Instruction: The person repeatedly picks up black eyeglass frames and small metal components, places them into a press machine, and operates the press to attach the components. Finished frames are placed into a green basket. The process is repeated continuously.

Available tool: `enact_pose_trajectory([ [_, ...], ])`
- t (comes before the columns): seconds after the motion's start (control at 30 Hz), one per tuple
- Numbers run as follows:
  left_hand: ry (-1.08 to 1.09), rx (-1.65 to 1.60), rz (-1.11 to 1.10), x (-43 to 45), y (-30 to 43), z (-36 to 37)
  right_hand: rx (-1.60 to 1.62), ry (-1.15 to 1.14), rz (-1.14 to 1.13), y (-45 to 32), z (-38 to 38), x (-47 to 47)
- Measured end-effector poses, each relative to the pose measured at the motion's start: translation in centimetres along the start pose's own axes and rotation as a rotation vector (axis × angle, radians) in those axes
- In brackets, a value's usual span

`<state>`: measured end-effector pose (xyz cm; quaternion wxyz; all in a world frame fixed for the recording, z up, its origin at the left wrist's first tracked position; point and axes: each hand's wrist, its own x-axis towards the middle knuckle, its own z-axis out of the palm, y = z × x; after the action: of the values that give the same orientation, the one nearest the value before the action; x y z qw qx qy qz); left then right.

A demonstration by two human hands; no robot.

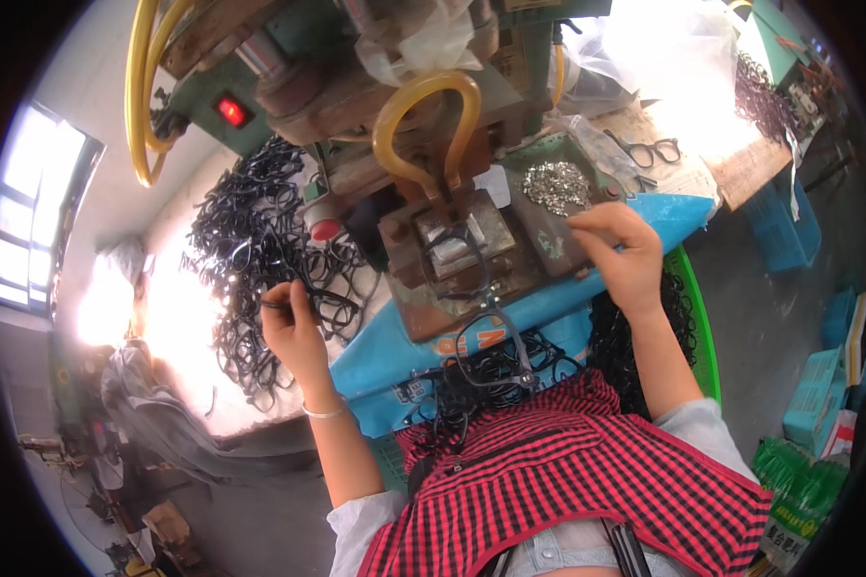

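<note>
My left hand [292,324] pinches a black plastic eyeglass frame [338,309] at the edge of a large heap of similar frames [249,209]. My right hand [624,252] is raised just beside a pile of small shiny metal parts [556,186], thumb and forefinger almost together. Whether a tiny part sits between them cannot be made out. A dark grey eyeglass frame [505,328] rests with one rim over the metal block [465,234] of the press, below a loop of yellow tubing [469,94]. Its other rim hangs towards my lap.
The green press [216,86] has a lit red switch [231,111] and a red push button [325,229]. Blue plastic sheeting [386,360] covers the front edge. More frames lie on my lap [476,404] and in a green basket [700,339] at the right.
</note>
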<state>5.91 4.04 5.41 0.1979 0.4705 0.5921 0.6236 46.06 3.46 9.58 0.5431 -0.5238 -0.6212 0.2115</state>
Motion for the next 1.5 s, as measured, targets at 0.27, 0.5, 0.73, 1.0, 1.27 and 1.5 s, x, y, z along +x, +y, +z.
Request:
enact_pose_trajectory([
  [0.27,-0.052,-0.285,-0.083,-1.4,-1.0,3.5,0.285,-0.052,-0.093,-5.3,7.9,4.2],
  [0.5,0.025,-0.323,0.054,-1.8,4.0,4.2,0.442,-0.079,0.048,-4.5,8.8,2.6],
  [0.73,-0.080,-0.229,0.618,-3.5,14.0,4.0,0.568,-0.106,0.114,-7.4,8.9,2.5],
  [1.0,-0.545,0.222,1.113,-4.5,13.2,7.3,0.026,0.128,-0.026,-1.1,3.6,4.0],
  [1.27,-0.646,0.223,1.049,-4.1,12.1,7.4,-0.602,-0.096,-0.042,4.5,1.3,0.8],
  [1.5,-0.479,0.200,0.885,-8.7,11.7,6.6,-0.771,-0.002,-0.070,6.0,5.4,4.6],
])
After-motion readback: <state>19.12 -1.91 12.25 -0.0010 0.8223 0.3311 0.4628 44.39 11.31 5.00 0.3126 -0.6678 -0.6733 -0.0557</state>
